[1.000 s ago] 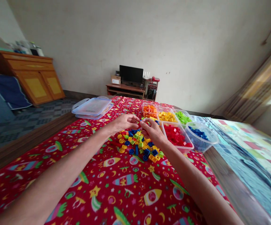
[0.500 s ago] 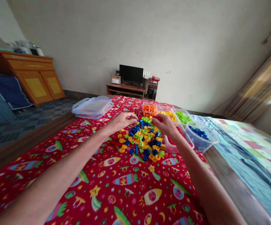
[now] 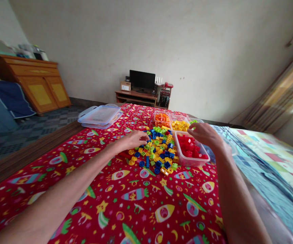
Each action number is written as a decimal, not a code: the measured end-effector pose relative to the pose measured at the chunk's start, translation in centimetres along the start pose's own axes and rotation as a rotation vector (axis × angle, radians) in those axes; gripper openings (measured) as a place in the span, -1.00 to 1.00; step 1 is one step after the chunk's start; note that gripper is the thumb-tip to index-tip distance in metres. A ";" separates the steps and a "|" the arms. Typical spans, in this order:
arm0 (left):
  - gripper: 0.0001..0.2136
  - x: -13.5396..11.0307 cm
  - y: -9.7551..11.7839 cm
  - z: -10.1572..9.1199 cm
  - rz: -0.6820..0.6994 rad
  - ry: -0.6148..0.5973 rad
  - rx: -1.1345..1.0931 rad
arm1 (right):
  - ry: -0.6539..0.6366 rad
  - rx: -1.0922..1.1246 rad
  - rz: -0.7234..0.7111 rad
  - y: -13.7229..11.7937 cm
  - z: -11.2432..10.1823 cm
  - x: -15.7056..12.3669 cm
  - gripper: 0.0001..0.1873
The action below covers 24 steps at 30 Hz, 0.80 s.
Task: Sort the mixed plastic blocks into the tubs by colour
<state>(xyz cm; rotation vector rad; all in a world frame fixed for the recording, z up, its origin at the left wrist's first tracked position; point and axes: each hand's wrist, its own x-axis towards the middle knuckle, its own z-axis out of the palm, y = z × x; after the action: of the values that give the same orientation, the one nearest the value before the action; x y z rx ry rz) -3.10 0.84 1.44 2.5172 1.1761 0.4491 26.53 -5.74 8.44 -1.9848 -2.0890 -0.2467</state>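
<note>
My left hand (image 3: 137, 138) is at the left edge of a loose pile of toy building bricks (image 3: 159, 149). Its fingers are loosely curled, slightly apart, and I make out no brick between them. The pile mixes yellow, blue, green and a few red pieces. My right hand (image 3: 204, 134) hovers above the back right corner of a clear box of red bricks (image 3: 190, 147). Its thumb and fingers are apart, with nothing visible in them. Behind that box stand a box of yellow bricks (image 3: 180, 125) and a box of orange bricks (image 3: 162, 118).
My right hand partly covers a box of green bricks (image 3: 193, 121). A round clear tub (image 3: 231, 148) is mostly hidden behind my right wrist. Clear lids (image 3: 99, 115) lie stacked at the back left of the red patterned cloth (image 3: 126, 213). A bed adjoins on the right.
My right hand has moved right from the pile to above the boxes, and the red piece it held no longer shows in it. My left hand has lowered to the pile.
</note>
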 end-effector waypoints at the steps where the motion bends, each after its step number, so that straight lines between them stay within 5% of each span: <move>1: -0.80 0.1 0.1 0.2 -0.003 0.001 0.016 | 0.042 0.006 -0.012 -0.5 -0.1 0.0 -0.68; 4: -0.81 0.2 0.6 0.9 0.025 0.014 0.049 | 0.066 0.061 -0.110 -2.6 0.2 0.1 -0.71; 12: -0.81 -0.2 1.5 2.0 0.191 -0.111 0.161 | -0.182 -0.018 -0.479 -8.4 4.8 -1.0 -0.74; 17: -0.63 -0.7 1.6 1.9 0.118 -0.093 0.348 | -0.309 -0.089 -0.488 -10.1 5.8 -2.3 -0.70; 24: -0.83 -1.2 2.4 1.5 0.128 -0.108 0.357 | -0.211 -0.077 -0.501 -9.4 6.8 -1.8 -0.69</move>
<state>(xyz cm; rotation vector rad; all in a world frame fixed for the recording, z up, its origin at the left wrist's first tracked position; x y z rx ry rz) -1.62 -1.80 0.95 2.8904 1.1429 0.1373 16.76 -5.98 1.87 -1.5468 -2.7297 -0.2156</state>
